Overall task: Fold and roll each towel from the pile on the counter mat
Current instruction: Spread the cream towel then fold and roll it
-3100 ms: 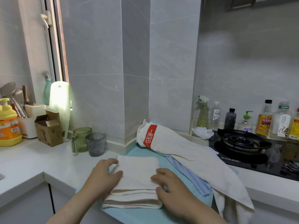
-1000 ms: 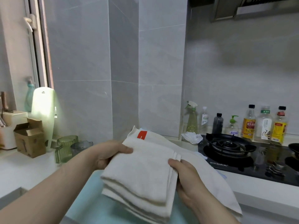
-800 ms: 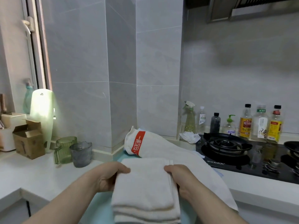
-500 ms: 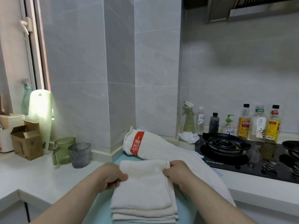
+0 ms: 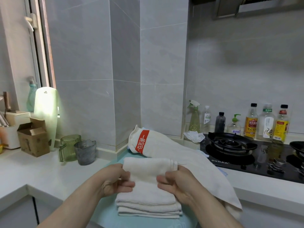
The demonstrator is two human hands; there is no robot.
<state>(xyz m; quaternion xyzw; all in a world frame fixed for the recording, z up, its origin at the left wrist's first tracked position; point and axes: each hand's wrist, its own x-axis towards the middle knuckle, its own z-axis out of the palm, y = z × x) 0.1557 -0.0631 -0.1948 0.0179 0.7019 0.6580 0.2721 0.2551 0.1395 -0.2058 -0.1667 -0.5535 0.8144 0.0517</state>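
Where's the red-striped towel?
The red-striped towel lies mid-frame in the head view, just behind the folded towel and left of the gas burner.

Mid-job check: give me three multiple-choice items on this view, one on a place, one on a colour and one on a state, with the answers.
1. Where does the red-banded towel lie?
A. On the gas burner.
B. Just behind the folded towel.
C. Inside the cardboard box.

2. What colour is the mat under the folded towel?
A. Yellow.
B. Black.
C. Light teal.

3. What are the left hand and right hand doing?
A. Gripping the folded towel's far end.
B. Lying flat on the counter.
C. Holding bottles.

Answers:
1 B: its red band shows just past the folded towel's far edge.
2 C: teal shows below the stack's near edge.
3 A: the fingers of both hands curl round that end.
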